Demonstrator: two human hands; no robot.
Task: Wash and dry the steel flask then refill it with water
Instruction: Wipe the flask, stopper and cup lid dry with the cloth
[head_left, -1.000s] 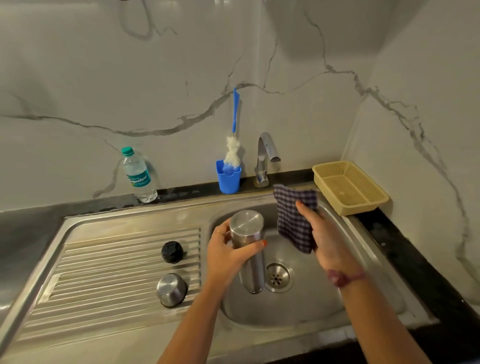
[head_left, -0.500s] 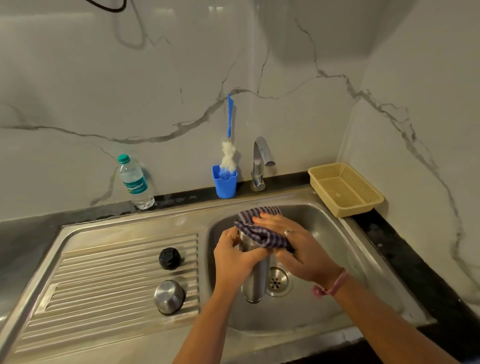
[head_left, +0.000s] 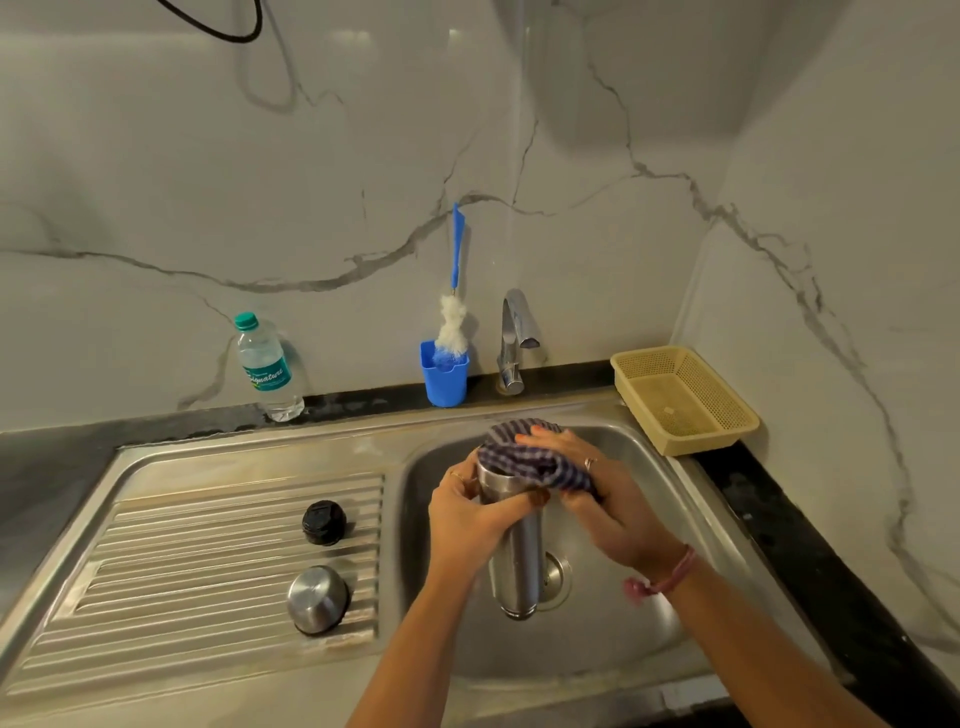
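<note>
While gripped over the basin: tall cylindrical steel flask, held clear above the stainless sink, upper end capped by the blue-checked cloth.
Left hand: wrapped round the flask's upper body, fingers curled tight on bare metal.
Right hand: clamped on the cloth, pressing it over the flask's upper end.
Handling: rigid, smooth, probably slick if wet; likely light if empty; not fragile, though liable to dent if dropped.
Best hold: mid-body, full wrap, cloth between palm and steel for friction.
Cloth: soft, limp, bunches readily.
Count: one flask, one cloth, one black round cap, one domed steel lid, one plastic water bottle, one blue-handled bottle brush, one tap.
</note>
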